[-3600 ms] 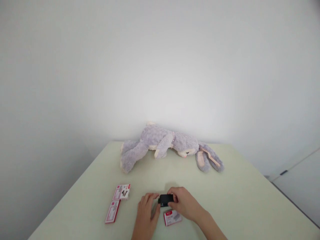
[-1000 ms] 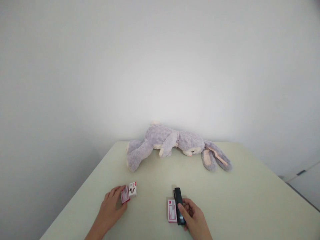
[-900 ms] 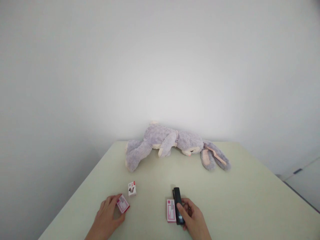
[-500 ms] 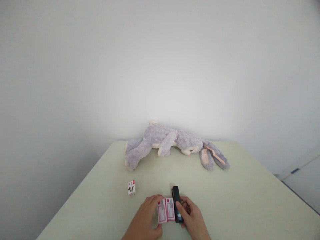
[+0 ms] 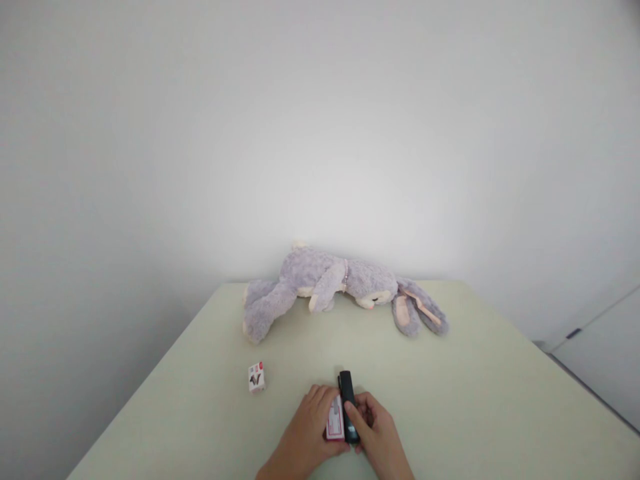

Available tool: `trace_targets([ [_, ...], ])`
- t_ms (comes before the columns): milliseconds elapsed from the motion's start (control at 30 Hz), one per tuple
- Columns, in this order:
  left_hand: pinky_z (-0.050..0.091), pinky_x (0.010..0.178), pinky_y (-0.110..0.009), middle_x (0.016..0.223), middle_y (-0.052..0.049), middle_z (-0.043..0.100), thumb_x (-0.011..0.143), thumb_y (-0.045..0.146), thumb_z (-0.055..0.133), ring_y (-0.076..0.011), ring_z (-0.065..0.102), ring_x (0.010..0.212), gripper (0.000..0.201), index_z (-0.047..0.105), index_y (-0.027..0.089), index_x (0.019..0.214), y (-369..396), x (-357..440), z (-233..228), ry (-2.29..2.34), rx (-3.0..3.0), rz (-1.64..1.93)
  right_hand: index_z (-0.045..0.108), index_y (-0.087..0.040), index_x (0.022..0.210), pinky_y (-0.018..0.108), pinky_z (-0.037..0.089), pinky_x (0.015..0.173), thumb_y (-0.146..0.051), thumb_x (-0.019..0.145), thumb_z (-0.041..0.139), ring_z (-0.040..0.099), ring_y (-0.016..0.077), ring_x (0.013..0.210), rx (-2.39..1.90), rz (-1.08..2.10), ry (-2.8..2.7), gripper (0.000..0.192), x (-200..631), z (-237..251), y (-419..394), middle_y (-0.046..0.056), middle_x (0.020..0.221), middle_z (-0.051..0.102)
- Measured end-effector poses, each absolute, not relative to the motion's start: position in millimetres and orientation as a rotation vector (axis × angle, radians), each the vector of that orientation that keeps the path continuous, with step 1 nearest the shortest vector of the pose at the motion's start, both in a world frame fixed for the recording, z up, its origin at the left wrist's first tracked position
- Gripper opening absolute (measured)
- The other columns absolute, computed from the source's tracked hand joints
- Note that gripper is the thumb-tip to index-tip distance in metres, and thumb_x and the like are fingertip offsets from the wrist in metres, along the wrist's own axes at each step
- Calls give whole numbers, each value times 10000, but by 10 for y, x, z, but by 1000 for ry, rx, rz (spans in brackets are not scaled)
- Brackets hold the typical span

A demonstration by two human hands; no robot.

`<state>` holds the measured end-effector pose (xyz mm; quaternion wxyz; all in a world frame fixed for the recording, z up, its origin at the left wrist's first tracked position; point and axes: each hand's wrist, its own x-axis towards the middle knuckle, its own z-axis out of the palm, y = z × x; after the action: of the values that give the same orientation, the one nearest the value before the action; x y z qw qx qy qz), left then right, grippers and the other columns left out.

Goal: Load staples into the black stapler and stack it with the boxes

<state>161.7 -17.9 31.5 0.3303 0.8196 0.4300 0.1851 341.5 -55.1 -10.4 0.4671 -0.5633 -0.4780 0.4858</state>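
A black stapler (image 5: 347, 399) lies lengthwise on the pale green table (image 5: 450, 393), near the front edge. My right hand (image 5: 376, 440) rests on the stapler's near end, thumb on top. My left hand (image 5: 305, 440) presses flat red-and-white boxes (image 5: 335, 421) against the stapler's left side; how many lie under its fingers I cannot tell. A small white-and-red box (image 5: 257, 377) stands alone to the left, apart from both hands.
A grey plush rabbit (image 5: 330, 288) lies on its side along the table's far edge against the white wall. A white cabinet (image 5: 600, 360) stands at the right beyond the table.
My left hand fetched a flat red-and-white box from the left and slid it in beside the one by the stapler. My right hand stayed on the stapler. The small box stayed behind.
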Motion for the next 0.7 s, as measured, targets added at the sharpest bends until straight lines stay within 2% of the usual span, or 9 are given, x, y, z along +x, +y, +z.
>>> trace_targets([
  [133, 369, 1079, -487, 1312, -120, 582, 576, 548, 921, -348, 503, 1223, 926, 529, 217, 1347, -157, 1656, 159, 1142, 2152, 505, 647, -197, 877, 227, 438, 462, -691, 874, 610, 509, 137, 572, -1384, 1146, -1191, 496, 3417, -69, -551, -29, 674, 552],
  [300, 410, 1048, -471, 1311, -135, 566, 515, 598, 944, -342, 517, 1200, 1068, 477, 199, 1389, -176, 1688, 98, 1173, 2134, 560, 664, -194, 869, 256, 466, 611, -651, 884, 629, 556, 161, 670, -1387, 1097, -1213, 458, 3436, -21, -552, -6, 727, 613],
  [400, 433, 1045, -466, 1333, -145, 557, 437, 621, 964, -340, 528, 1197, 1170, 464, 190, 1403, -237, 1700, 109, 1185, 2121, 581, 679, -198, 900, 263, 477, 635, -641, 895, 620, 567, 167, 687, -1387, 1099, -1216, 447, 3440, -4, -549, 0, 744, 624],
  [433, 430, 1062, -465, 1366, -151, 542, 466, 640, 948, -338, 522, 1221, 1182, 438, 192, 1435, -258, 1685, 118, 1180, 2118, 601, 685, -201, 935, 263, 478, 615, -644, 898, 614, 565, 165, 671, -1387, 1103, -1216, 450, 3436, -1, -548, -3, 740, 619],
  [500, 404, 1117, -447, 1435, -135, 516, 680, 674, 819, -307, 498, 1295, 1014, 404, 223, 1487, -278, 1591, 151, 1210, 2100, 692, 684, -206, 1034, 257, 454, 519, -667, 893, 601, 542, 160, 600, -1397, 1128, -1205, 489, 3420, 2, -551, -18, 718, 588],
  [567, 361, 1170, -416, 1447, -80, 535, 904, 634, 583, -255, 480, 1346, 662, 477, 273, 1450, -243, 1379, 205, 1383, 2029, 833, 663, -210, 1136, 259, 441, 468, -683, 894, 584, 533, 161, 569, -1407, 1123, -1172, 538, 3400, -1, -572, -21, 727, 575],
  [600, 348, 1183, -409, 1420, -60, 565, 963, 600, 474, -240, 486, 1347, 537, 543, 284, 1391, -201, 1225, 238, 1525, 1964, 902, 649, -210, 1176, 266, 461, 490, -679, 904, 572, 547, 166, 592, -1412, 1088, -1149, 547, 3392, -4, -592, -12, 754, 585],
  [633, 337, 1189, -425, 1386, -68, 590, 977, 597, 424, -253, 496, 1337, 514, 596, 266, 1330, -146, 1046, 274, 1674, 1885, 948, 636, -207, 1206, 275, 489, 540, -666, 919, 558, 567, 174, 634, -1417, 1029, -1129, 546, 3388, -10, -618, 3, 795, 602],
  [700, 367, 1142, -517, 1310, -146, 628, 969, 634, 368, -323, 553, 1254, 628, 609, 166, 1309, -14, 652, 341, 1892, 1725, 991, 610, -195, 1261, 294, 519, 652, -630, 955, 520, 597, 190, 730, -1439, 873, -1112, 540, 3391, -35, -688, 50, 910, 643],
])
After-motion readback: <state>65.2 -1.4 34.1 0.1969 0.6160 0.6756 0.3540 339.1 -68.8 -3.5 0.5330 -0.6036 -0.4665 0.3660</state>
